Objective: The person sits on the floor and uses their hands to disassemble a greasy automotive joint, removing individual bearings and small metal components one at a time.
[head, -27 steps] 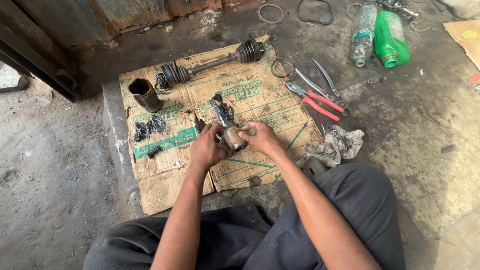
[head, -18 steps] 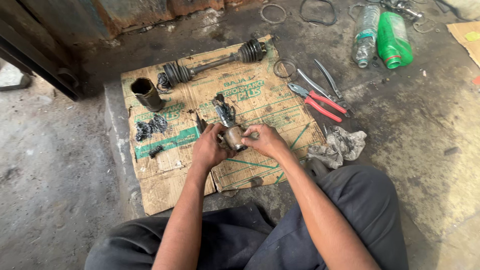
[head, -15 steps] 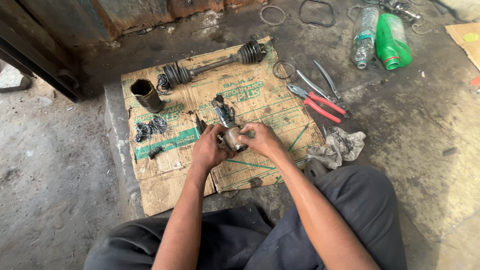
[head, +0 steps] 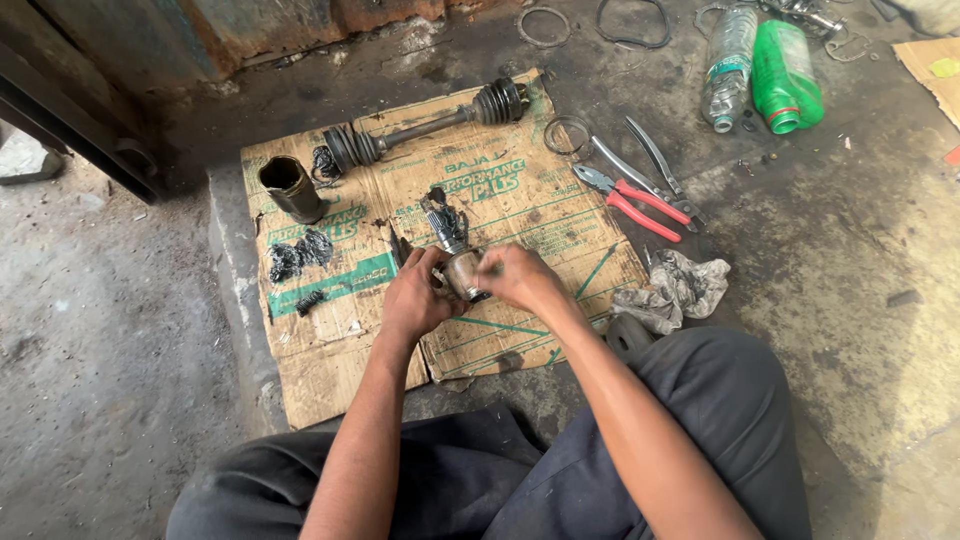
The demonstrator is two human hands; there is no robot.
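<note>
Your knees in dark trousers [head: 640,440] fill the near edge of the view, and both forearms reach forward over the flattened cardboard sheet [head: 330,370] that lies on the concrete floor. Your left hand [head: 415,297] is wrapped around the near side of a greasy metal joint housing [head: 463,272], and your right hand [head: 520,277] is closed on its other side, fingers curled over the rim; both hands grasp it together, just above the middle of the cardboard. The splined stub shaft [head: 441,222] of the housing points away from you, tilted toward the far edge.

Off the cardboard's right edge, near your right knee, lies a crumpled grey rag [head: 675,290]. Toward the left edge sit clumps of black grease [head: 298,254] and a small spring [head: 310,298]. Further out, at the far left corner, a dark metal cup [head: 289,187] stands upright. Along the far edge lies a drive shaft [head: 425,128] with a rubber boot at each end. Red-handled pliers [head: 630,200] rest past the far right corner. Beyond them, a clear bottle [head: 728,62] and a green bottle [head: 786,75] lie side by side on the floor.
</note>
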